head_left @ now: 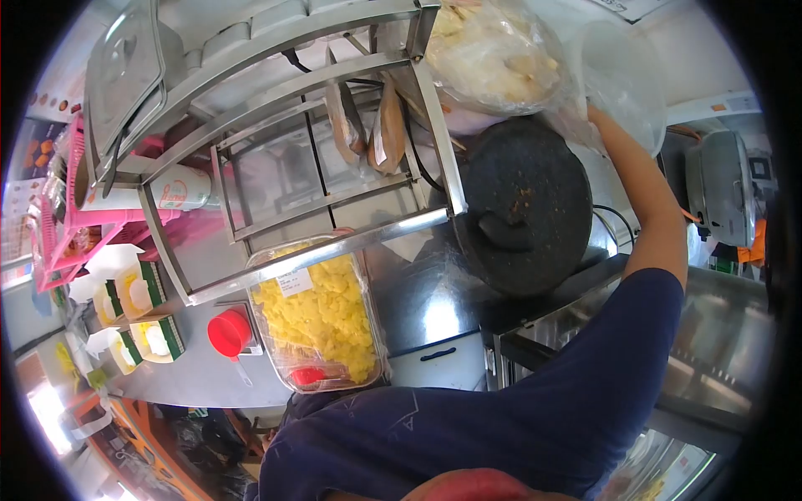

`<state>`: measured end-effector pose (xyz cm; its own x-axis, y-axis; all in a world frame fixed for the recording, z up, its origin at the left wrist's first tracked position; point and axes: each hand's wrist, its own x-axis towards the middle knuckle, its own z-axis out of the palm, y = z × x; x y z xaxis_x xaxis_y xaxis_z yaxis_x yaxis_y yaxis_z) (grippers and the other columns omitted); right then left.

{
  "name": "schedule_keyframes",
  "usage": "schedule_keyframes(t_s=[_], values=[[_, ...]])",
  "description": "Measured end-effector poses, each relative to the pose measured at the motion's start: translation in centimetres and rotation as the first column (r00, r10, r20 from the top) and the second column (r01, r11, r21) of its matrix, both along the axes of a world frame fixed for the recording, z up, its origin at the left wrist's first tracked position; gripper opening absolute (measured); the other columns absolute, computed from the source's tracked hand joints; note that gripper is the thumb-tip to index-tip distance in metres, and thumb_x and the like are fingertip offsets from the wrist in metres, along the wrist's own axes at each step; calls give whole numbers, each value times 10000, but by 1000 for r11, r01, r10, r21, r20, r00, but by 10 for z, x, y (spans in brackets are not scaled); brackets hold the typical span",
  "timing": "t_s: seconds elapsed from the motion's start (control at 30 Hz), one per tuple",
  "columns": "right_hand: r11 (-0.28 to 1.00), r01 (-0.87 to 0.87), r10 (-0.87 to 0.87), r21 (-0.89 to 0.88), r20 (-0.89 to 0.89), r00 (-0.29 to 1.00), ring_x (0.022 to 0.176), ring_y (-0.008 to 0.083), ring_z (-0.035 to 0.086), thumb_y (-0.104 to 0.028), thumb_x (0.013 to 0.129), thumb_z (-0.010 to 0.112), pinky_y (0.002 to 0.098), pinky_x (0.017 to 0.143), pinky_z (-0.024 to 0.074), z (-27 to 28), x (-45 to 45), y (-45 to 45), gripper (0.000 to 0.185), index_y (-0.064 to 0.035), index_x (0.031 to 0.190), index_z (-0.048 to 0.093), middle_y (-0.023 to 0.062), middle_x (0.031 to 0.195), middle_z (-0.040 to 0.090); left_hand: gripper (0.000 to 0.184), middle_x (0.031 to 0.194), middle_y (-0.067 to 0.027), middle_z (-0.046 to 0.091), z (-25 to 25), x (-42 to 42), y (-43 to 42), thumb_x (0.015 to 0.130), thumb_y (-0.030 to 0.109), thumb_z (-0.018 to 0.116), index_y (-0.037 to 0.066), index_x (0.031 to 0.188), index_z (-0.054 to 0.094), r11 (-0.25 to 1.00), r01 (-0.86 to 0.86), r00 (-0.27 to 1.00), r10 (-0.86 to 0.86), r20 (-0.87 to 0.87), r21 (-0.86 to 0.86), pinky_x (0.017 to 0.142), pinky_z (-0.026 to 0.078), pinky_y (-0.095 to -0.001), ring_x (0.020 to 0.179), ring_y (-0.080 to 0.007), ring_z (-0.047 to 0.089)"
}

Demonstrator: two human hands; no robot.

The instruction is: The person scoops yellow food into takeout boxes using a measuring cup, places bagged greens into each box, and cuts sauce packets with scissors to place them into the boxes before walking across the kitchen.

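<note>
Head view, right hand (594, 114) mostly hidden at the far-right tub (628, 71), tub rounded, pale and translucent, fingers out of sight, spread or pinching cannot tell, crinkled clear bag (497, 63) of pale food just left, dark round mortar (543, 179) nearer

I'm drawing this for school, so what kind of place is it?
Probably a food stall or kitchen: see the tub of yellow food, the round dark grinding stone and the open boxes.

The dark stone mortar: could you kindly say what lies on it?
A dark pestle and small brownish bits lie on the mortar; the surface under the pestle is hidden.
</note>
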<state>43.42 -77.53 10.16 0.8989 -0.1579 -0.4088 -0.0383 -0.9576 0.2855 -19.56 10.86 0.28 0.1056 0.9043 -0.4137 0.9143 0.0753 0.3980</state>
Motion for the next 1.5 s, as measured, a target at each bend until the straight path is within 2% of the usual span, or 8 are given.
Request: schedule_keyframes(t_s=[0.5, 0.8, 0.97, 1.13, 1.27, 1.37, 1.47, 1.5], values=[[996, -47, 40, 73, 98, 994, 856, 293, 623, -161, 604, 687, 386, 749, 477, 33, 20, -4, 369, -70, 961, 664, 158, 951, 647, 353, 900, -138, 565, -1, -4, 17, 918, 337, 448, 15, 1027, 544, 999, 39, 999, -39, 11, -9, 672, 440, -352, 803, -262, 559], [966, 50, -110, 254, 225, 968, 848, 244, 619, -77, 616, 658, 324, 744, 476, 142, 25, 18, 362, -111, 976, 666, 121, 941, 653, 361, 924, -157, 588, -8, -8, 31, 915, 340, 450, 13, 1036, 544, 998, 60, 997, -59, 56, -17, 687, 455, -367, 822, -284, 581], [730, 13, -451, 683, 467, 760, 753, 160, 598, -8, 655, 635, 278, 657, 496, 176, -7, 20, 410, -153, 1038, 652, 33, 917, 643, 365, 938, -168, 601, -4, -20, 53, 913, 342, 451, 12, 1041, 543, 995, 76, 993, -82, 87, 67, 695, 463, -376, 833, -296, 594], [295, -215, -822, 931, 362, 439, 815, 190, 583, 8, 732, 606, 342, 710, 536, 231, -50, 76, 385, -148, 1084, 622, 46, 996, 597, 376, 975, -187, 601, 51, 43, 74, 916, 336, 448, -2, 1054, 539, 775, -123, 983, 8, 186, 620, 720, 466, -386, 869, -305, 592], [-132, -671, -910, 729, 178, 373, 964, 232, 554, 15, 781, 574, 446, 782, 535, 270, -69, 142, 421, -65, 1191, 523, 90, 1094, 538, 341, 958, -184, 561, 126, 150, 61, 941, 258, 412, -42, 1041, 539, 750, -56, 708, -436, 556, 659, 770, 445, -360, 893, -263, 545], [-405, -681, -769, 611, 176, 615, 1037, 238, 523, 9, 800, 555, 452, 844, 511, 297, -89, 227, 452, -29, 1239, 457, 95, 1163, 498, 268, 923, -90, 566, 161, 222, 33, 924, 222, 429, -14, 983, 542, 898, 37, 319, -427, 846, 439, 773, 456, -306, 872, -191, 540], [-454, -522, -492, 722, 285, 823, 1020, 207, 531, -36, 791, 588, 363, 830, 509, 318, -133, 356, 435, -53, 1216, 497, 74, 1138, 525, 299, 908, -87, 573, 233, 268, -34, 890, 242, 476, -24, 1014, 538, 815, 371, 19, -485, 874, 445, 749, 457, -314, 809, -177, 547], [-259, -492, -424, 831, 360, 831, 1015, 180, 529, -60, 781, 608, 323, 826, 489, 320, -151, 400, 431, -65, 1203, 518, 62, 1122, 541, 339, 1024, -103, 559, 258, 279, -50, 877, 207, 489, -26, 1122, 507, 731, 523, -44, -489, 871, 438, 826, 441, -331, 919, -199, 544]])
